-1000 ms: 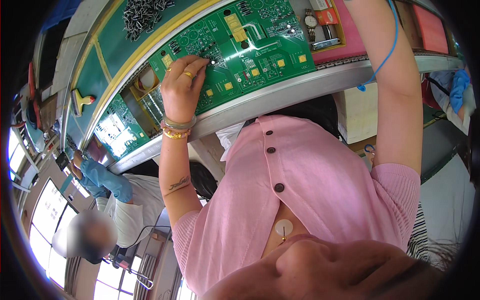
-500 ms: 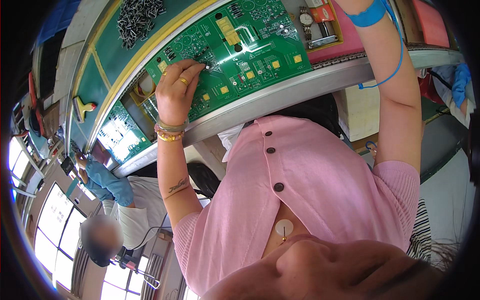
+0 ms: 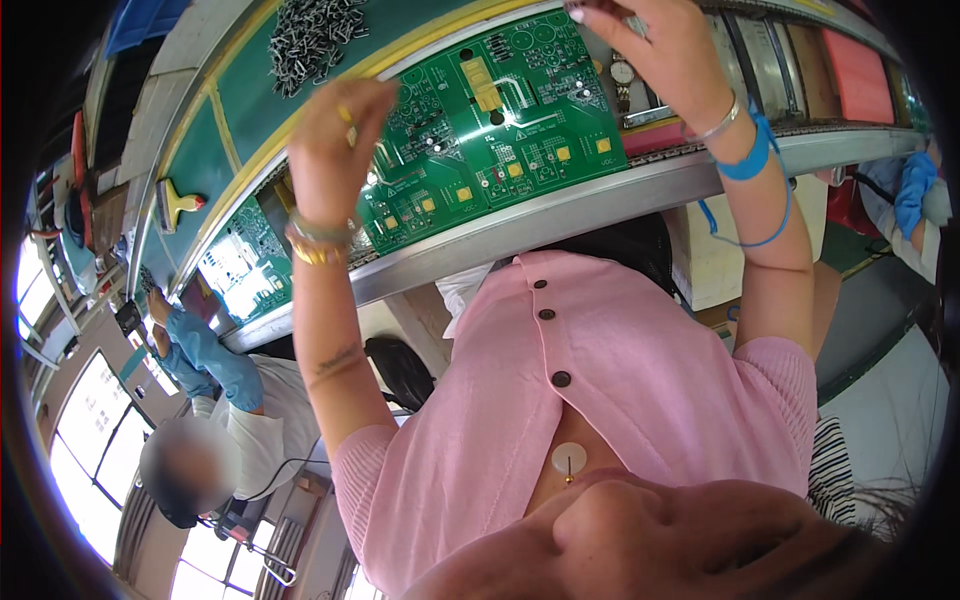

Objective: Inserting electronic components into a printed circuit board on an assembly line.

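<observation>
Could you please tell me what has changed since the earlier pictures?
The left hand has left the small parts on the green circuit board and moved up-left; the right hand has come into view at the top. The board and metal-parts pile look unmoved.

Glossy green circuit board [image 3: 548, 150] beside a smooth, dull-sheened metal rail [image 3: 500, 226].
From where I stand, the component pile [image 3: 312, 42] glints with bare metal leads; the wristwatch [image 3: 622, 73] looks like polished metal, the cardigan [image 3: 640, 350] is soft matt knit with ribbed sleeves [image 3: 778, 385], its dark buttons [image 3: 561, 380] smooth and plastic-looking.
</observation>
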Demonstrator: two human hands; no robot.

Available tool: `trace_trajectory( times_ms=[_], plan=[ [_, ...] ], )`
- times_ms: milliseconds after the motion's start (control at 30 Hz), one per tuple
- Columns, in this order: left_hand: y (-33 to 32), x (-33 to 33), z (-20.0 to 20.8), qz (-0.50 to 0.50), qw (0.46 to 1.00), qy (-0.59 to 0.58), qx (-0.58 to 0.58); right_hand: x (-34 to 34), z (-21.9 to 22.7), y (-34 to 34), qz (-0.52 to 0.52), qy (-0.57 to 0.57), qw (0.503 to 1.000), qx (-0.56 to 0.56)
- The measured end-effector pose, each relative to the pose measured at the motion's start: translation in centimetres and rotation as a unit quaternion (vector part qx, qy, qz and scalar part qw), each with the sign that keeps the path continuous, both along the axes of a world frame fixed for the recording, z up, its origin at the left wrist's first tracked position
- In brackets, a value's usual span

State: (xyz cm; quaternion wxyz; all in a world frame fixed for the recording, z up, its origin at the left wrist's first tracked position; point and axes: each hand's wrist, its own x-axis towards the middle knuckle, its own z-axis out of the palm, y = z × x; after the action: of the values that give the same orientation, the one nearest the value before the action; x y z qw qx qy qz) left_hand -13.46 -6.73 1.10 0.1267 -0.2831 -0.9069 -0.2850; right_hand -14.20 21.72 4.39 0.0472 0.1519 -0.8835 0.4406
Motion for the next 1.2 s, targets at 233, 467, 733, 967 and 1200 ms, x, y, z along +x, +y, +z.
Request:
trace_trajectory(
  times_ms=[233, 467, 733, 967, 1200],
  plan=[
    [3.8, -10.5, 2.3, 0.143, 0.983, 0.076, -0.088, 2.3, -5.1, 0.9, 0.041, -0.020, 0.992, -0.114],
    [5.1, -12.1, 2.4, 0.184, 0.965, 0.057, -0.178, 3.1, -5.7, 1.9, -0.003, -0.046, 0.996, -0.080],
    [4.7, -10.2, 3.0, 0.170, 0.975, 0.109, -0.091, 2.7, -7.0, 2.5, 0.062, 0.092, 0.989, 0.097],
    [2.7, -5.6, 1.8, 0.092, 0.995, -0.008, 0.042, 2.6, -7.6, 2.1, 0.072, 0.098, 0.984, 0.131],
    [1.3, -0.5, 1.0, 0.105, 0.968, -0.186, 0.135, 2.7, -7.6, 1.8, 0.094, 0.125, 0.978, 0.138]
  ],
)
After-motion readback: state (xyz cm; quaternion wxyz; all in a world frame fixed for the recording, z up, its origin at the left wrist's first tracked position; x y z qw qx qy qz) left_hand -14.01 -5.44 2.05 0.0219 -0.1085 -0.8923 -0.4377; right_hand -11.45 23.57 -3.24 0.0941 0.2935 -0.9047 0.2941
